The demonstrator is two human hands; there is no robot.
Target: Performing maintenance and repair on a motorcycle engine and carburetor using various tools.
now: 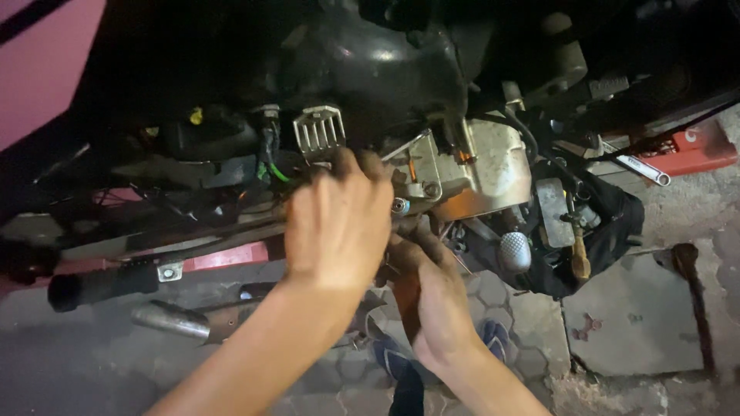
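Hands are positioned at the underside of a motorcycle, against the grey cast-metal engine case (493, 166). The left hand (339, 223) lies with its back to the camera and its fingers curled forward onto the engine area just below a small silver finned metal block (318, 128); what the fingers grip, if anything, is hidden behind the hand. The right hand (435, 296) sits lower and to the right, touching the left hand, fingers bent upward toward the same area; a reddish-brown handle-like object (406, 296) shows against its palm, but whether the hand is clamped on it cannot be determined.

A red rectangular box (694, 150) rests on the ground at the upper right; a chrome open-ended spanner (644, 169) lies just beside it. An open black fabric tool bag (609, 223) stands near the engine case and contains a wooden-handled tool (580, 258) and other metal pieces; a knurled silver knob (515, 250) shows at its left edge.

Pink body panelling (46, 62) occupies the upper left. A black rubber footrest (96, 286) projects at the left, with a dull chrome exhaust pipe (181, 320) below it.

The floor (509, 308) consists of grey hexagonal paving blocks, joined at the right by a flat concrete slab (640, 316). Blue sandals (493, 339) are partly visible beneath the right forearm. Lighting is dim.
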